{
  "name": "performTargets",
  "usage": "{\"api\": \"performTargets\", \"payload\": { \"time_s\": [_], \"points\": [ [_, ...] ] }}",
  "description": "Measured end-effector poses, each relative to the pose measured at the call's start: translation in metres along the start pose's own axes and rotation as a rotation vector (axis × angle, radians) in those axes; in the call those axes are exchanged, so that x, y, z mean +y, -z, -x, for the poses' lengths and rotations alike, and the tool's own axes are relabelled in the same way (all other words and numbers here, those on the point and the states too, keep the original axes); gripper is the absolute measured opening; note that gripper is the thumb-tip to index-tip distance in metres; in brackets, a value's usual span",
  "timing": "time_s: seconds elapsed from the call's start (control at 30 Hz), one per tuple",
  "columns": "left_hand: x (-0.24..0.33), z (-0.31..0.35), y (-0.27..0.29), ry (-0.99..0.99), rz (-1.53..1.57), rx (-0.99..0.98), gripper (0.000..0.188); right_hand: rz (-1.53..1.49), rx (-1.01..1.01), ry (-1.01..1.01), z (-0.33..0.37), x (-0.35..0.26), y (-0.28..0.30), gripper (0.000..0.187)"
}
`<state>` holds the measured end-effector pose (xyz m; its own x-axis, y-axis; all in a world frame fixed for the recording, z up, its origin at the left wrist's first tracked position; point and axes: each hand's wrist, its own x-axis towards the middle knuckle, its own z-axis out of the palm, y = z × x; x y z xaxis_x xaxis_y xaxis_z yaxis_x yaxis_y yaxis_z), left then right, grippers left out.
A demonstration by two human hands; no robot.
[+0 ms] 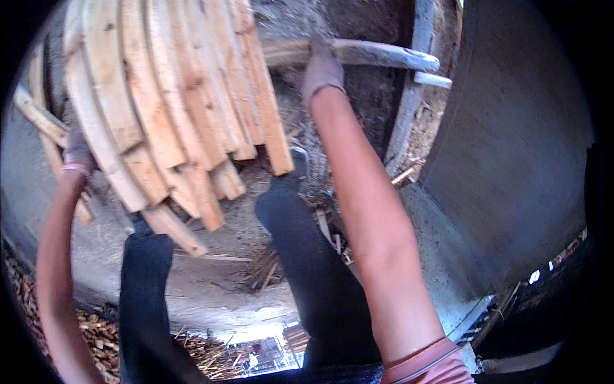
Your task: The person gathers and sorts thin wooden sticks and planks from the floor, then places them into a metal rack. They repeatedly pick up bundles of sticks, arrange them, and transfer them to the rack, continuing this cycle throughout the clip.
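1. At the upper left of the view, here's a layered stack of planks [173, 83], long axis running away from the person, near ends staggered above the feet.
2. Now the key relation: the stack sits between the two hands, rightward of the left hand [78, 152] and leftward of the right hand [324, 67]. The left is nearer, right beside the outermost plank, though contact is hard to call; the right is apart from the stack's other edge.
3. Right grip: it looks clenched round a pale wooden bar [384, 54], which runs crosswise to the planks, one end pointing out to the right.
4. Left grip: blurred, fingers mostly hidden, so no telling whether it's grasping or released. Narrow wooden strips [39, 115] cross just beside it.
5. Closer in, two dark trouser legs [320, 269] reach up toward the planks' near ends, scattered scraps around them.
6. Farther out, a broad grey panel [511, 128] rises on the right, and a heap of cut wood [96, 339] shows at lower left.
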<state>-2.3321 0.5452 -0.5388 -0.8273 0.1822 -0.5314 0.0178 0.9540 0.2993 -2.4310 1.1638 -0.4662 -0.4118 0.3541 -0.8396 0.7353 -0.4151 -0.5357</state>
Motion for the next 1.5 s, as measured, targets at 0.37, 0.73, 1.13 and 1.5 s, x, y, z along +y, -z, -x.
{"api": "performTargets", "payload": {
  "time_s": [0.37, 0.73, 1.13, 1.5],
  "points": [
    [0.2, 0.0, 0.065, 0.642, 1.145, 0.304, 0.052, 1.201, -0.169, 0.611, 0.045, -0.039, 0.031, 0.074],
    [0.243, -0.056, 0.067, 0.463, 1.659, -0.067, 0.113, 0.538, -0.526, 0.148, 0.034, -0.017, -0.073, 0.122],
    [0.265, -0.025, 0.073, 0.429, 1.653, -0.106, 0.108, -0.03, -0.72, 0.017, 0.035, -0.01, -0.069, 0.079],
    [0.313, 0.017, 0.078, 0.349, 1.974, 0.034, 0.074, -0.107, -0.738, -0.119, 0.064, 0.001, -0.042, 0.071]
  ]
}}
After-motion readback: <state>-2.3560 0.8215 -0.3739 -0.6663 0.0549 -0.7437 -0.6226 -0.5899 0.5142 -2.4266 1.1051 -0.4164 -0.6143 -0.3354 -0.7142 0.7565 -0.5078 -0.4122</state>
